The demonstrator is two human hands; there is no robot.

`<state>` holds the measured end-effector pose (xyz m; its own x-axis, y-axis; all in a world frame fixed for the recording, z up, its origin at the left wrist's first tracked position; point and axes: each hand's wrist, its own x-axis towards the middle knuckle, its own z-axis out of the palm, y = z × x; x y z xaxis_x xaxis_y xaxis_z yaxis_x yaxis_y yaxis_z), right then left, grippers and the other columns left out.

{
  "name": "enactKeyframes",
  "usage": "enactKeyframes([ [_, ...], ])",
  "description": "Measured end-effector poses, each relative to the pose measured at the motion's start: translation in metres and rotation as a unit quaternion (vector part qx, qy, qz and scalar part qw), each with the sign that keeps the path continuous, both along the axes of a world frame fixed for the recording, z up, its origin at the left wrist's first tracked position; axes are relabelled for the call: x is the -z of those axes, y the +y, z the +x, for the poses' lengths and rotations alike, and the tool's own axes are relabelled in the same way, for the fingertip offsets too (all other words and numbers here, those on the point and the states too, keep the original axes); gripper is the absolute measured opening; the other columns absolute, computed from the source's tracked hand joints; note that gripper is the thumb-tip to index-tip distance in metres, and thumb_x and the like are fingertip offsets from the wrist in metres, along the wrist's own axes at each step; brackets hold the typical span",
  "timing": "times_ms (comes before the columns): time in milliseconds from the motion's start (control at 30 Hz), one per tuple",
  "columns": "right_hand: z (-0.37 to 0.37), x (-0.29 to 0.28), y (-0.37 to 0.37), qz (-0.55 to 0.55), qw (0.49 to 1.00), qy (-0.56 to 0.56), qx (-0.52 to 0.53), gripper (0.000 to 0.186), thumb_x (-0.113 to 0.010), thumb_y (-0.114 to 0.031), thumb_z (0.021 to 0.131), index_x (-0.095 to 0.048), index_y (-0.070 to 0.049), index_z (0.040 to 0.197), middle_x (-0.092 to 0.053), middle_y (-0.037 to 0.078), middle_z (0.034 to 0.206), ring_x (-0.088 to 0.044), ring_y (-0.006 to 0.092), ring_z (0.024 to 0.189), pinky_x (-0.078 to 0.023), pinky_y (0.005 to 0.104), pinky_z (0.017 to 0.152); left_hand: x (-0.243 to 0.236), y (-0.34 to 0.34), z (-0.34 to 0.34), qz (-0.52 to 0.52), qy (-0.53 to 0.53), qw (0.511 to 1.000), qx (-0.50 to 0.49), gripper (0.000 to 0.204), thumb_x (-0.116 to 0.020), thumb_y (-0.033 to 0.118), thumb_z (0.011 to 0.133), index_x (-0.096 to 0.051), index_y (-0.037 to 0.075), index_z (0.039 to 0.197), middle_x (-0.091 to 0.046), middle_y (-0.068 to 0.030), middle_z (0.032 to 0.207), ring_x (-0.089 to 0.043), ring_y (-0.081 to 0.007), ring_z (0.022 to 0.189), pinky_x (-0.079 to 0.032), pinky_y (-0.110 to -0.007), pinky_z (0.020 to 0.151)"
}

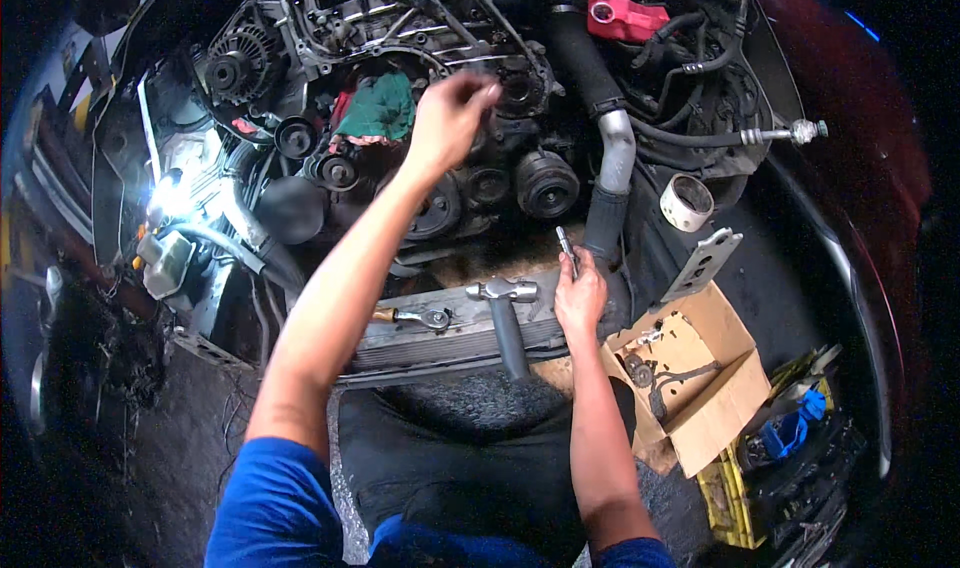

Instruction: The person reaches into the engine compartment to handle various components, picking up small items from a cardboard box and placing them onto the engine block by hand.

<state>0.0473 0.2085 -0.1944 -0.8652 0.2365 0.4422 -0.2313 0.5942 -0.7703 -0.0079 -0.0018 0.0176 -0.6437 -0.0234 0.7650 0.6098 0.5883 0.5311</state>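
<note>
My left hand (450, 123) is raised over the open engine (480, 43), its curled fingers smeared by motion. Whether anything is in them cannot be made out. Behind that wrist a green cloth (380, 106) is tucked into the engine front. Lower and to the right, my right hand (582, 298) is closed round a slim metal rod (563, 238) that looks like a socket extension, its tip pointing up and away. Just left of this hand, a hammer (508, 323) with a dark handle lies across the radiator top (460, 346). A ratchet (432, 318) rests there too, partly behind my left forearm.
An open cardboard box (715, 408) with greasy parts, including a chain, stands right of my right forearm. A tape roll (688, 202) and a perforated metal bracket (705, 263) sit above it. A bright work lamp (172, 198) shines at left. Pulleys (547, 184) line the engine front.
</note>
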Motion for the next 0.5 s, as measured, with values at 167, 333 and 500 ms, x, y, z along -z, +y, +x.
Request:
enactKeyframes([
  [167,0.000,0.005,-0.005,-0.001,0.999,0.028,-0.019,0.027,-0.059,-0.025,0.093,-0.063,-0.004,0.110,-0.068,0.023,0.094,-0.065,0.0427,0.087,-0.050,0.0486,0.075,0.086,-0.003,0.095,0.501,-0.289,0.773,0.263,0.022,-0.059,0.020,0.097,-0.061,0.001,0.107,-0.065,-0.0066,0.098,-0.059,-0.0121,0.079,-0.053,-0.026,0.073],
  [333,0.006,-0.002,0.005,-0.166,0.981,0.013,-0.103,0.024,-0.055,-0.020,0.098,-0.058,-0.005,0.116,-0.063,0.010,0.076,-0.057,0.0171,0.067,-0.046,0.0339,0.064,0.135,0.003,0.124,0.622,-0.306,0.637,0.338,0.013,-0.059,0.015,0.097,-0.060,0.004,0.102,-0.063,-0.0072,0.102,-0.059,-0.0143,0.081,-0.054,-0.027,0.072],
  [500,0.076,-0.064,-0.016,-0.222,0.940,0.010,-0.257,0.034,-0.069,-0.020,0.090,-0.059,0.000,0.115,-0.066,0.005,0.090,-0.057,0.0095,0.080,-0.047,0.0256,0.074,0.145,0.020,0.149,0.587,-0.326,0.683,0.288,0.024,-0.062,0.017,0.095,-0.062,0.000,0.112,-0.067,-0.0079,0.097,-0.061,-0.0141,0.078,-0.053,-0.027,0.074],
])
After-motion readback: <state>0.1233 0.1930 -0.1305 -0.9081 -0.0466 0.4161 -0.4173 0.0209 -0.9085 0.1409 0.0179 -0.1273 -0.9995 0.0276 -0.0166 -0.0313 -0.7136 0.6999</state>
